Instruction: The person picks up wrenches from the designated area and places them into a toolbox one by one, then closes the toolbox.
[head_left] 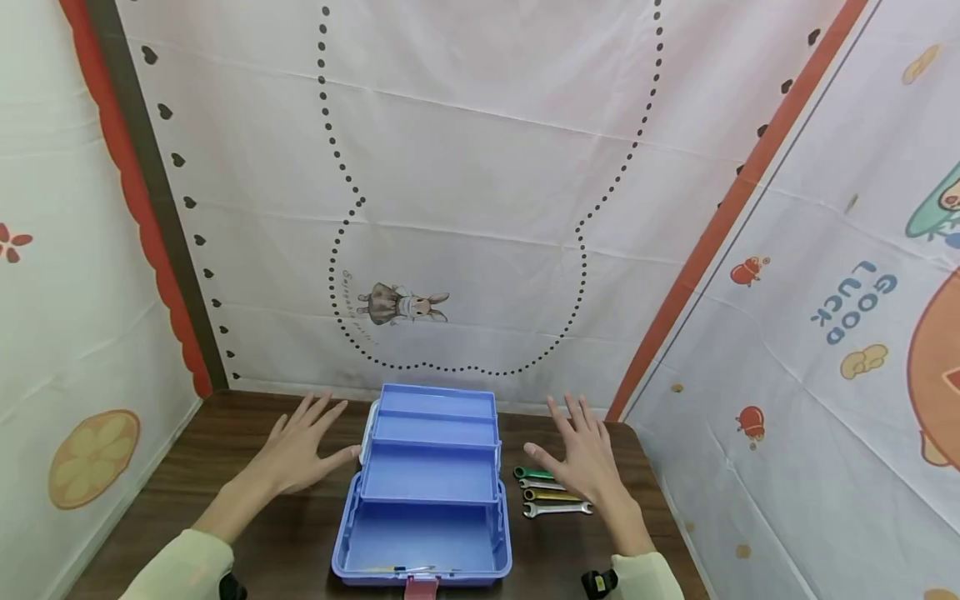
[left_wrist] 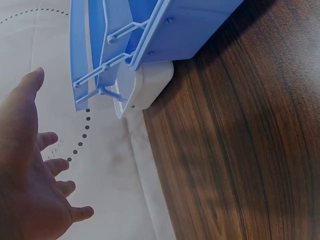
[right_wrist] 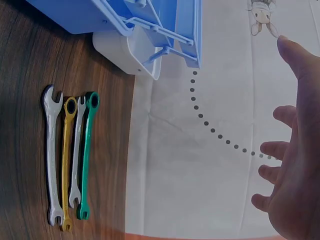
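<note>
A blue toolbox [head_left: 427, 533] stands unfolded on the table, its stepped trays [head_left: 431, 472] raised toward the back. My left hand [head_left: 300, 450] is held to the left of the trays, fingers spread, holding nothing. On the other side, my right hand [head_left: 588, 462] hovers with spread fingers over the far ends of several wrenches. These lie side by side right of the box: a large silver wrench [right_wrist: 52, 155], a gold wrench [right_wrist: 66, 160], a smaller silver wrench [right_wrist: 77, 155] and a green wrench [right_wrist: 86, 160]. In the head view my right hand partly covers them.
Thin small items [head_left: 401, 569] lie along the front of the toolbox floor. A red latch [head_left: 422, 588] hangs at its front, and the white lid [left_wrist: 155, 85] leans back behind the trays. Printed cloth walls [head_left: 465, 292] enclose the dark wooden table [head_left: 292, 533].
</note>
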